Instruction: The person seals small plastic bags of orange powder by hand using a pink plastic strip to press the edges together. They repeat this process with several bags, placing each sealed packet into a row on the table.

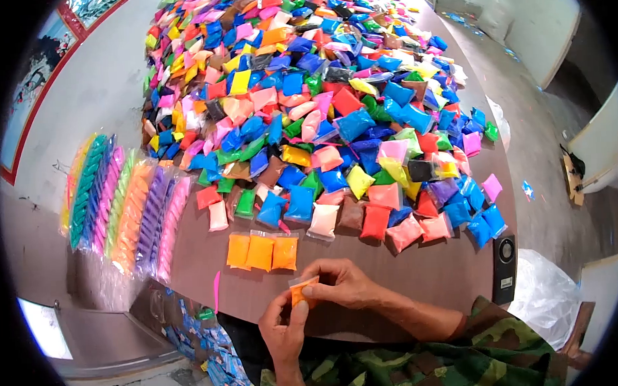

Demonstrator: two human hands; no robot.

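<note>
Between my two hands, above the near edge of the table, is a small clear packet (300, 295) with orange filling. My left hand (283, 323) pinches its lower left side, and my right hand (339, 284) grips its upper right part with thumb and fingers. Just beyond, several orange packets (260, 252) lie side by side in a row on the brown table (394, 278). Farther back spreads a big heap of packets (306, 111) in blue, red, yellow, green, pink, black and other colours.
Long bags of twisted coloured material (129, 213) hang at the table's left edge. A pink strip (216, 291) lies near the front left edge. On the right edge sits a black device (505, 268) with a round dial. Clear plastic (544, 300) is bunched on the floor at right.
</note>
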